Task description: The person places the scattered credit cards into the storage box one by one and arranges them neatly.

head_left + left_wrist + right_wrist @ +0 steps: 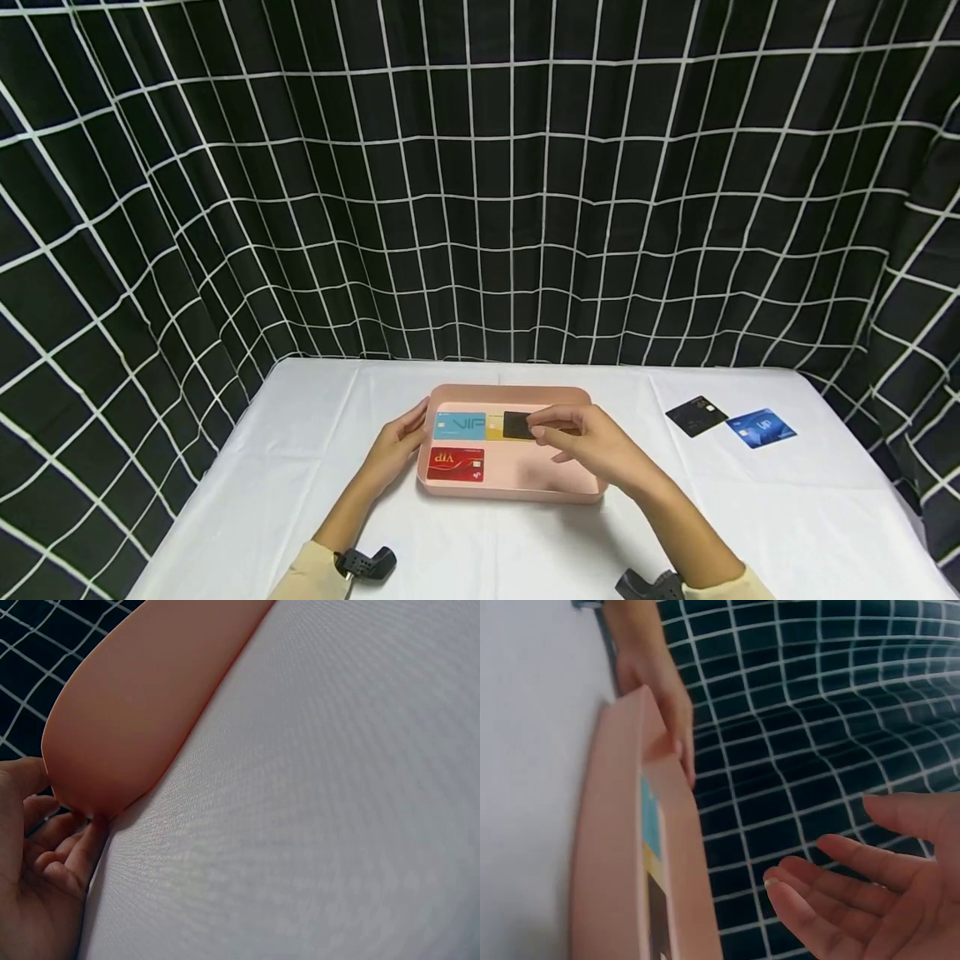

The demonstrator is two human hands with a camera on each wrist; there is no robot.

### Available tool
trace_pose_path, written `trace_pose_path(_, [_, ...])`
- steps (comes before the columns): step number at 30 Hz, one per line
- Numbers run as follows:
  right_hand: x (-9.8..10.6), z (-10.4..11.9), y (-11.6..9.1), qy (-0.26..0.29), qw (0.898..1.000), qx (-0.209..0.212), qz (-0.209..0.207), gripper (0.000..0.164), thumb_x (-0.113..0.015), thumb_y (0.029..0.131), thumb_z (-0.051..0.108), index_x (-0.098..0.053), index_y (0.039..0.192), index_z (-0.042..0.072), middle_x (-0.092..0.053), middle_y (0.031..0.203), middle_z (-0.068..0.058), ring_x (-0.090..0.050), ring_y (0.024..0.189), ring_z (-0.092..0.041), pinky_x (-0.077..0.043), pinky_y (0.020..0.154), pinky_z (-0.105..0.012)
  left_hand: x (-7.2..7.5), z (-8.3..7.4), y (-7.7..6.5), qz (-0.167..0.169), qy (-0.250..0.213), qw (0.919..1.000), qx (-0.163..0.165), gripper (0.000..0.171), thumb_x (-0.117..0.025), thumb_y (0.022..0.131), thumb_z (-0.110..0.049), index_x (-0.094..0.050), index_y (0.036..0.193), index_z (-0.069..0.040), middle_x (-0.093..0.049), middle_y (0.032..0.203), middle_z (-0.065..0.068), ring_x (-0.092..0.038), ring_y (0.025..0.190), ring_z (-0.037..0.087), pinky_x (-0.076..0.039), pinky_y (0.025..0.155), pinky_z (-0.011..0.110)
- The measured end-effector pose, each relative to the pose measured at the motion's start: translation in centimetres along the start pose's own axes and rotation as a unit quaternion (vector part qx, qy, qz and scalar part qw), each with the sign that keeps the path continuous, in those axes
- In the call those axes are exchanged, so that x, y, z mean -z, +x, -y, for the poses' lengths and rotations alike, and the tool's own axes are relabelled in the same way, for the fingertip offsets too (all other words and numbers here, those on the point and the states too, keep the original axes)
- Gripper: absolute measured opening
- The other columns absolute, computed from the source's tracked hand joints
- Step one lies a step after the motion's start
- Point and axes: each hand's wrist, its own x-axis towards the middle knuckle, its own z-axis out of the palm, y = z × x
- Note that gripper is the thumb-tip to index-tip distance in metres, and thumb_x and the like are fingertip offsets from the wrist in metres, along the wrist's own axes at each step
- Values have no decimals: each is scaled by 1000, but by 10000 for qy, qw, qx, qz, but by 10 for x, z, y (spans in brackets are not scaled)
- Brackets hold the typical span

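A shallow pink tray (510,493) lies on the white-covered table. My left hand (393,446) rests against its left end, fingertips at the outer wall; in the left wrist view they meet the lower corner. Inside are a light-blue VIP card (460,426), a red VIP card (456,464) below it, and a yellow-and-black card (516,425) beside the blue one. Over that card's right end hovers my right hand (588,437), hiding part of it in the head view. In the right wrist view my right hand (862,892) has thumb and fingers apart, holding nothing.
To the right of the tray, a black card (696,416) and a dark-blue VIP card (761,427) lie side by side on the tablecloth (712,508). A black curtain (510,208) with white grid lines hangs behind the table and along its sides.
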Motion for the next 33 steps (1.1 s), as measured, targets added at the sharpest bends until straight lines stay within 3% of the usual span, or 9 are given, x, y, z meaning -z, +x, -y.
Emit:
trace_pose_path(9, [36,-9,-12,-439,9956,49,-831,40,-64,101,21,-64,127,-9,-67,126,-23,-68,111,-31,-63,81,-31,3,1,-1,28,-22,10000,-59,52,-53,105,-12,-40,156,-9,-40,159,5,-40,145,23,-44,111,28])
trace_pose_path(15, [66,-25,-21,-1212,9804,-18,-1556,37,-65,100,22,-66,126,-5,-70,122,-21,-68,111,-35,-61,80,-24,2,1,-1,65,-153,9999,-24,53,-54,105,-12,-39,156,-7,-40,159,7,-41,145,24,-45,110,28])
trace_pose_path(17, [76,-32,-23,-1731,9674,64,-1848,35,-67,99,22,-68,123,-4,-72,118,-21,-69,108,-37,-61,79,-29,2,1,-1,68,-149,9999,-40,53,-54,105,-12,-39,156,-7,-39,159,8,-40,145,25,-45,110,29])
trace_pose_path(22, [100,-54,-26,-2615,9337,115,-2443,36,-72,94,21,-70,120,-4,-72,113,-26,-69,104,-45,-58,83,-55,3,1,0,58,-77,9999,-34,53,-53,105,-13,-39,156,-8,-40,159,7,-41,144,24,-45,110,30])
trace_pose_path(28, [123,-86,-26,-2957,9173,-85,-2665,46,-77,90,20,-65,123,-8,-68,118,-30,-67,104,-49,-53,84,-61,3,2,-1,30,-51,10000,-69,53,-53,105,-12,-39,156,-8,-40,158,9,-41,144,26,-45,111,32])
trace_pose_path(33, [136,-112,-25,-3183,9113,-345,-2589,61,-81,86,22,-56,128,-15,-62,120,-38,-62,106,-55,-48,87,-66,2,2,-1,29,-72,9999,-77,53,-53,105,-10,-39,156,-7,-40,158,8,-41,144,25,-45,111,31])
